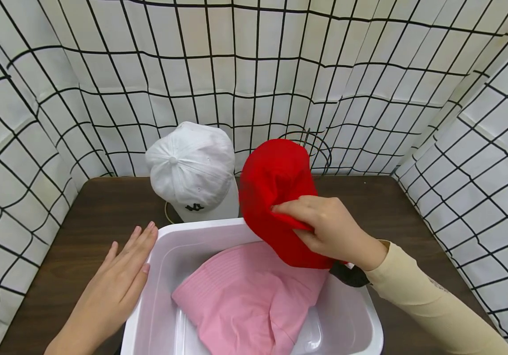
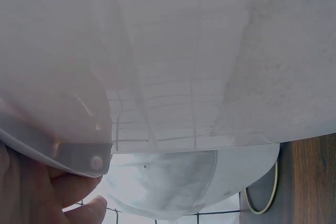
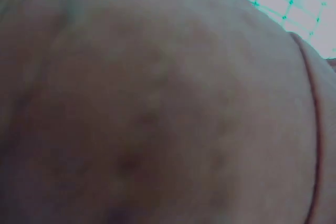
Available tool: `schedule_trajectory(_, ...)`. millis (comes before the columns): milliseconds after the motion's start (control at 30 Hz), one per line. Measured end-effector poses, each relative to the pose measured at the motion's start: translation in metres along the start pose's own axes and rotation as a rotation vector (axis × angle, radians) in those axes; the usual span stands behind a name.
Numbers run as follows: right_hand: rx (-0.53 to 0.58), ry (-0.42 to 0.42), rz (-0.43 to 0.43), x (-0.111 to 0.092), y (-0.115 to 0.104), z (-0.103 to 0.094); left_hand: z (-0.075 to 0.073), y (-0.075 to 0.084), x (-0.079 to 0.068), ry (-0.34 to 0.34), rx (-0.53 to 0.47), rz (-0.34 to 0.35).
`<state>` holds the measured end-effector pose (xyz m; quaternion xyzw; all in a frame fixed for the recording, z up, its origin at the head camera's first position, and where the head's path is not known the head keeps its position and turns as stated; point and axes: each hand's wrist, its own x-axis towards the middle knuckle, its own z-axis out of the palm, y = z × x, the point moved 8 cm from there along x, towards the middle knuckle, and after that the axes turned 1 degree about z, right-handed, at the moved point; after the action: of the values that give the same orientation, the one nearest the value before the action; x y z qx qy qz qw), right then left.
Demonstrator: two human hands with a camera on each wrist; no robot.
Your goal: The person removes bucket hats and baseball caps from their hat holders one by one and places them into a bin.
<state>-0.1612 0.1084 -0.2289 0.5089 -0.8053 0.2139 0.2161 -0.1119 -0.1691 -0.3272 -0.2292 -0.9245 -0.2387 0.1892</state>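
Note:
My right hand (image 1: pixel 331 224) pinches a fold of a red cap (image 1: pixel 276 197), holding it over the far right rim of a white plastic basin (image 1: pixel 145 296). A pink bucket hat (image 1: pixel 245 296) lies inside that basin. With fingers straight, my left hand (image 1: pixel 116 286) rests along the basin's left rim. In the left wrist view, fingertips (image 2: pixel 86 211) show beside the basin's corner. Behind the basin is a white baseball cap (image 1: pixel 194 167) with a dark logo, its brim toward the basin. The right wrist view is filled by a blurred close surface.
The dark wooden table (image 1: pixel 369 202) is enclosed by black wire grid panels (image 1: pixel 254 74) backed with white sheeting. Behind the red cap stands a round black wire frame (image 1: pixel 322 153). A gold-coloured wire ring (image 2: pixel 275 187) shows beside the white cap.

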Motion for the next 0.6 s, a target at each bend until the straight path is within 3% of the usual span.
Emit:
schedule_trajectory(167,-0.101,-0.055,-0.176,0.001,-0.026,0.015,0.0,0.0,0.0,0.001,-0.003,0.001)
schedule_trajectory(333,-0.134,-0.127,-0.312,-0.003,-0.047,0.029,-0.001,0.001,0.0,0.004,-0.001,0.002)
schedule_trajectory(500,-0.229,-0.298,-0.44,-0.014,-0.066,0.057,-0.001,0.0,0.001,0.005,-0.003,-0.002)
schedule_trajectory(600,-0.258,-0.418,-0.465,-0.023,-0.073,0.074,0.0,-0.001,0.0,-0.005,-0.006,-0.013)
